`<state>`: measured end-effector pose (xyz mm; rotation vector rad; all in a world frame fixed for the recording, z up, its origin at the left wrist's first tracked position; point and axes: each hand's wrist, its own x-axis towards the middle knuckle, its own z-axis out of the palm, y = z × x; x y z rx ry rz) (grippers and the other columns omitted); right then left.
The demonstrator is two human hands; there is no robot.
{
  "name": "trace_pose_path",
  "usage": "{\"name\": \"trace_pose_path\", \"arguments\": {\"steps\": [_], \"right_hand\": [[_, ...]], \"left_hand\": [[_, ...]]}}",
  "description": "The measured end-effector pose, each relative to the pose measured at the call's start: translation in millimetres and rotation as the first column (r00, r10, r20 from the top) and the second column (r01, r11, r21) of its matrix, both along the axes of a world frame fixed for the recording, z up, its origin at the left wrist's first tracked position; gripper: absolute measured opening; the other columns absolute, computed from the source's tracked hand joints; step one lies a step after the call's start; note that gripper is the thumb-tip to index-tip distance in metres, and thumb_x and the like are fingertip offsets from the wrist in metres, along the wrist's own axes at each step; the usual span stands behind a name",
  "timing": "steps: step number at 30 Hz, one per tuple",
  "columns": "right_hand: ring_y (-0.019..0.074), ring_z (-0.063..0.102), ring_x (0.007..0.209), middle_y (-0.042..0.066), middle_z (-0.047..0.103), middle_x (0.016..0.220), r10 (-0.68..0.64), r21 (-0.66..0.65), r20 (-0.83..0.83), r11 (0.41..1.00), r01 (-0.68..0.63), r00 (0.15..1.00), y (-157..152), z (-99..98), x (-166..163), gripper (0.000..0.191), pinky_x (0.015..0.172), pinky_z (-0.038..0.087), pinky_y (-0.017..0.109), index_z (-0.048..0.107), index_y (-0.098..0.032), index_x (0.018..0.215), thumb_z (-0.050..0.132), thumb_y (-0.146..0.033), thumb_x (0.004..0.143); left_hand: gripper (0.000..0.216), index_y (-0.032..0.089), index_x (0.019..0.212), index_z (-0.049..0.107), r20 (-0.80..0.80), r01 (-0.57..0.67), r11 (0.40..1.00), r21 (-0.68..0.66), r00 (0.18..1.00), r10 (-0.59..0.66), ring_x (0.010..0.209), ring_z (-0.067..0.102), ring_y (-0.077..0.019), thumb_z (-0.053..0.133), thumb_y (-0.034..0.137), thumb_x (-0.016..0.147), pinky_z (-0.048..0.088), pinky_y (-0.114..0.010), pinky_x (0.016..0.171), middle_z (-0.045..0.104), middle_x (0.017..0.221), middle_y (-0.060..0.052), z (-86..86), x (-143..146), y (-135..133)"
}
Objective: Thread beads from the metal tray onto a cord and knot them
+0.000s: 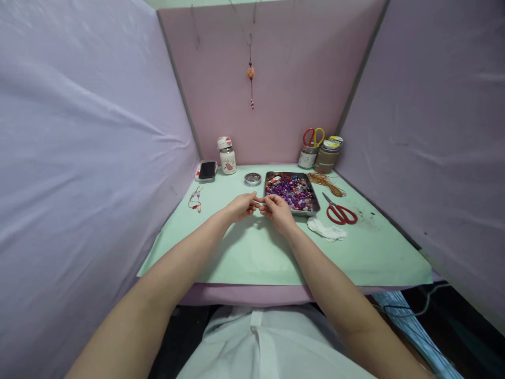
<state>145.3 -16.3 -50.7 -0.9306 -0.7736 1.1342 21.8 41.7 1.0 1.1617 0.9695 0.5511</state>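
Over the middle of the green cloth, my left hand (243, 207) and my right hand (276, 209) meet at the fingertips. Both have thumb and fingers pinched together. Whatever lies between them is too small to make out. Just behind and to the right of my right hand stands a metal tray (302, 213) with many purple, red and clear beads (290, 190). A small round dish (252, 179) sits behind my left hand. On the left of the cloth lies a beaded red cord bracelet (194, 200).
Right of the tray lie red-handled scissors (340, 213), a crumpled white tissue (326, 230) and brown cords (328, 183). Jars (328, 155) and a scissors holder (308, 157) stand behind. A phone (207, 170) and a white bottle (228, 158) stand back left. A beaded pendant (251, 72) hangs on the back wall.
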Motion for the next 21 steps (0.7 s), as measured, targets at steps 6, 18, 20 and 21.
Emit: {"name": "trace_pose_path", "arguments": {"steps": [6,18,20,21], "right_hand": [[0.0127,0.063,0.066,0.001,0.067,0.079,0.054,-0.047,0.182,0.998,-0.046,0.982,5,-9.4,-3,0.011,0.069,0.052,0.029,0.050,-0.021,0.078,0.057,-0.030,0.080],[0.0148,0.055,0.062,0.000,0.063,0.063,0.060,-0.120,0.732,0.992,0.041,0.679,3,-24.9,-10,0.013,0.066,0.041,0.027,0.057,-0.019,0.069,0.048,-0.023,0.077],[0.0151,0.055,0.062,0.000,0.063,0.064,0.069,-0.135,0.718,0.990,0.042,0.693,4,-24.2,-10,0.014,0.065,0.040,0.027,0.057,-0.019,0.069,0.047,-0.024,0.077],[0.0151,0.055,0.061,0.000,0.062,0.064,0.078,-0.144,0.711,0.989,0.036,0.699,5,-23.6,-10,0.014,0.065,0.040,0.027,0.057,-0.019,0.069,0.047,-0.024,0.078]], "left_hand": [[0.036,0.013,0.076,0.057,-0.109,0.036,0.999,-0.028,0.993,-0.039,0.055,0.052,-0.0097,0.039,0.037,0.097,0.041,-0.023,0.060,0.059,0.062,-0.005,-10.6,-7,2],[0.022,0.014,0.089,0.061,-0.091,-0.017,0.993,0.121,0.996,0.028,0.083,0.065,-0.0161,0.065,0.034,0.082,0.048,-0.030,0.087,0.067,0.090,-0.010,-19.8,-46,66],[0.018,0.014,0.091,0.061,-0.032,-0.233,0.967,0.106,0.971,0.238,0.081,0.065,-0.0152,0.067,0.026,0.080,0.050,-0.029,0.083,0.066,0.090,-0.010,-15.3,-58,97],[0.017,0.014,0.095,0.060,-0.006,-0.390,0.919,0.061,0.920,0.391,0.079,0.065,-0.0142,0.065,0.022,0.081,0.051,-0.027,0.081,0.065,0.088,-0.009,-13.6,-65,114]]}}
